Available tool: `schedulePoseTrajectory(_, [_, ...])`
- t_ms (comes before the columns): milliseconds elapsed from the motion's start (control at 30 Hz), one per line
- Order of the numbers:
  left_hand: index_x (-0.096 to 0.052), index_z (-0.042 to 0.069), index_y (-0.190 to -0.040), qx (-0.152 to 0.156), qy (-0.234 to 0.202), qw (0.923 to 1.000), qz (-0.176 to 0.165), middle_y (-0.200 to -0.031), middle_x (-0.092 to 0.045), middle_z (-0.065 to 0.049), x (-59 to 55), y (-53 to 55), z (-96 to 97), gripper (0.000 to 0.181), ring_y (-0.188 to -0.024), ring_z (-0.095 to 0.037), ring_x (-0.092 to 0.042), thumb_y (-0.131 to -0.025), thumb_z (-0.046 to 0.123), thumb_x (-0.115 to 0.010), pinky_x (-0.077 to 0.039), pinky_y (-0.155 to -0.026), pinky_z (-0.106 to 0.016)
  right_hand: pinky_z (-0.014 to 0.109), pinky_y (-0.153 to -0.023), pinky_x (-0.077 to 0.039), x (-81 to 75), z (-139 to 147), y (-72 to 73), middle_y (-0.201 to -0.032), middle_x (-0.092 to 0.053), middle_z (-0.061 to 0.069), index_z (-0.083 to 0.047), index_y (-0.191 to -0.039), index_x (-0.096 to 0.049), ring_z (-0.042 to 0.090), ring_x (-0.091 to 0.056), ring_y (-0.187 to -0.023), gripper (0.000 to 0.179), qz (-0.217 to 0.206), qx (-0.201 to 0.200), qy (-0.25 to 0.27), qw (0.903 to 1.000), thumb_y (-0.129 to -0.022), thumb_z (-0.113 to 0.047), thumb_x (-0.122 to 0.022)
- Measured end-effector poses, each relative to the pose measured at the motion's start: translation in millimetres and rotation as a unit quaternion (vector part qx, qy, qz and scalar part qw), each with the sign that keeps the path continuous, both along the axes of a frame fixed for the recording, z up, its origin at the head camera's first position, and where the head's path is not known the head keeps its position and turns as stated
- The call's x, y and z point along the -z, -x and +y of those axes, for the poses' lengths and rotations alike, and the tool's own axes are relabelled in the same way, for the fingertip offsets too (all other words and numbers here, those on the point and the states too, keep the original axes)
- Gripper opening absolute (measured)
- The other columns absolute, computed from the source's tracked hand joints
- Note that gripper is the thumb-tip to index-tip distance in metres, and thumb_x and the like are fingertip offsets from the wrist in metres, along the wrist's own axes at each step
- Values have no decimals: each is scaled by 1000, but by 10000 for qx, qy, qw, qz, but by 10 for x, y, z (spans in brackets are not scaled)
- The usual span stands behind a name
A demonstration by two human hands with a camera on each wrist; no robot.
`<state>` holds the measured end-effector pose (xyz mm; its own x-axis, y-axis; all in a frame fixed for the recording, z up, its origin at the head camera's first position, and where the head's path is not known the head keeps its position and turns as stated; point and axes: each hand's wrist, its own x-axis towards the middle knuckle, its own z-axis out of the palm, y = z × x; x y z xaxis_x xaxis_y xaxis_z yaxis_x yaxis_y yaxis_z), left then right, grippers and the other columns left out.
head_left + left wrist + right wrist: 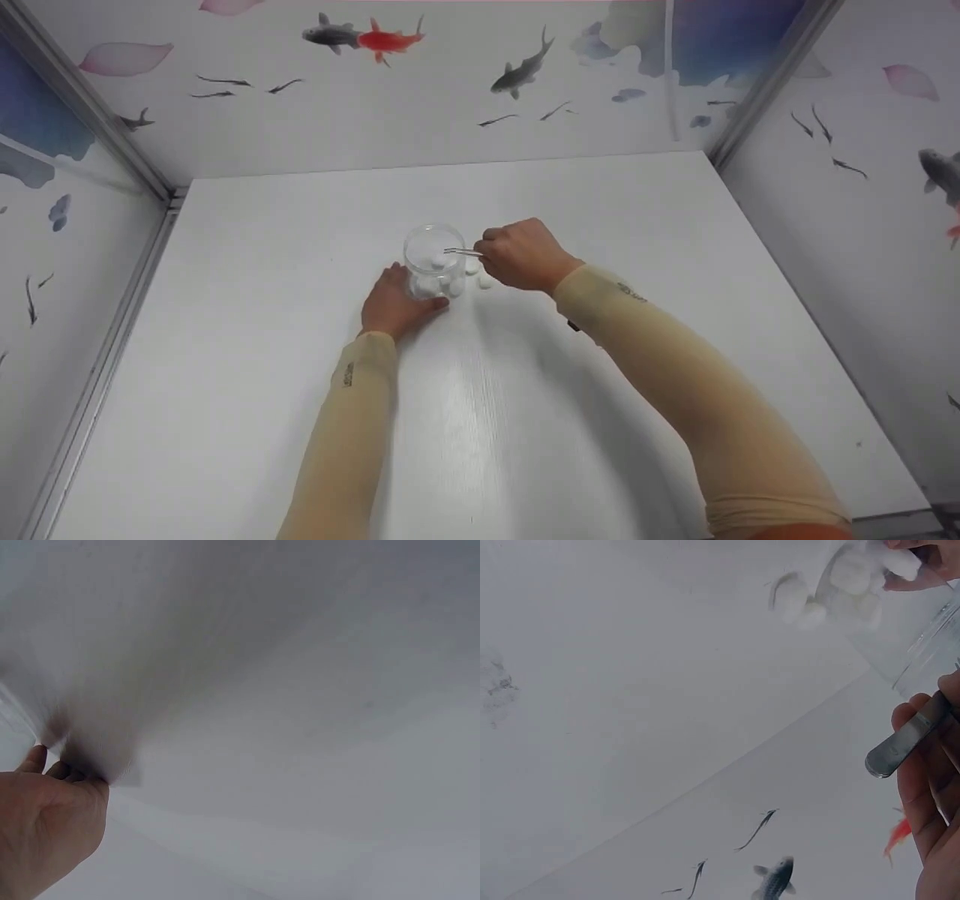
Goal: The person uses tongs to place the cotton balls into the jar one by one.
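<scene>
In the head view a clear round jar point(434, 232) stands on the white table, with several white balls that look like cotton balls point(427, 286) low inside it. My left hand point(397, 304) grips the jar's lower left side, thumb at the front; the left wrist view shows that hand point(56, 825) at the left edge. Metal tweezers point(466, 253) are pinched in my right hand point(529, 253), their tips over the jar's mouth. Near the tips is a white ball point(439, 262); whether they touch it, I cannot tell. The right wrist view shows the tweezers' rounded end point(889, 755).
Loose white balls point(485, 281) lie on the table just right of the jar. The white table point(300, 217) is bounded by printed panels with fish point(390, 39) at the back and on both sides.
</scene>
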<state>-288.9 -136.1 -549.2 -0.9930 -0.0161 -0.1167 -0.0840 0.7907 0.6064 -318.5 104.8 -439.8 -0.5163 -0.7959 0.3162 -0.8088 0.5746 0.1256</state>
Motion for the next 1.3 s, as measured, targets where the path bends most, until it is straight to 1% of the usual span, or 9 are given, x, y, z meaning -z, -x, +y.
schedulePoseTrajectory(67, [-35, 6, -154, -28, -12, 10000, -83, -160, -29, -17, -14, -15, 3, 107, -148, -33, -21, -75, 64, -78, -20, -120, -46, 37, -47, -52, -9, 19, 0, -76, -69, 2, -10, -91, -76, 19, -60, -55, 11, -7, 7, 46, 10000, -88, -9, -66])
schedulePoseTrajectory(133, [-33, 5, -155, -43, -13, 9999, -125, -160, -27, -17, -24, -24, 6, 109, -148, -34, -20, -75, 64, -78, -19, -121, -45, 36, -48, -52, -12, 44, 5, -77, -69, 3, -9, -92, -77, 18, -60, -55, 11, -10, 11, 78, 10000, -89, -9, -66])
schedulePoseTrajectory(333, [-34, 8, -155, 4, -48, 10000, -70, -160, -29, -17, -37, -26, 13, 107, -148, -33, -22, -75, 63, -79, -20, -120, -45, 35, -49, -53, -15, 181, 23, -78, -70, 4, -8, -96, -77, 18, -60, -56, 13, -64, 191, 119, 9997, -91, -9, -65])
schedulePoseTrajectory(633, [-32, 6, -155, -16, -80, 9999, -65, -159, -29, -18, -33, -27, 10, 108, -148, -34, -23, -75, 62, -79, -21, -120, -46, 36, -47, -52, 108, 443, 57, -76, -69, 5, -8, -94, -77, 18, -60, -54, 11, -104, 360, 127, 9992, -90, -8, -67])
schedulePoseTrajectory(900, [-36, 9, -154, -12, -99, 9999, 39, -158, -32, -17, 78, 21, -26, 109, -147, -34, -25, -72, 67, -78, -23, -119, -48, 36, -48, -52, 197, 532, 74, -74, -67, 4, -8, -91, -77, 16, -56, -52, 9, -308, 436, -97, 9985, -90, -9, -67])
schedulePoseTrajectory(1133, [-34, 8, -155, -46, -162, 9999, 11, -158, -32, -17, 72, 27, -27, 111, -147, -34, -24, -72, 66, -79, -23, -119, -48, 36, -53, -56, 230, 537, 74, -78, -70, 4, -8, -95, -77, 16, -60, -58, 10, -538, 555, -338, 9964, -90, -10, -69])
schedulePoseTrajectory(1300, [-31, 7, -156, -84, -141, 9999, -18, -158, -32, -17, 69, 23, -19, 114, -146, -34, -26, -71, 66, -79, -23, -119, -47, 36, -54, -55, 266, 517, 106, -80, -70, 4, -9, -97, -77, 17, -59, -58, 11, -668, 672, -512, 9942, -91, -12, -68])
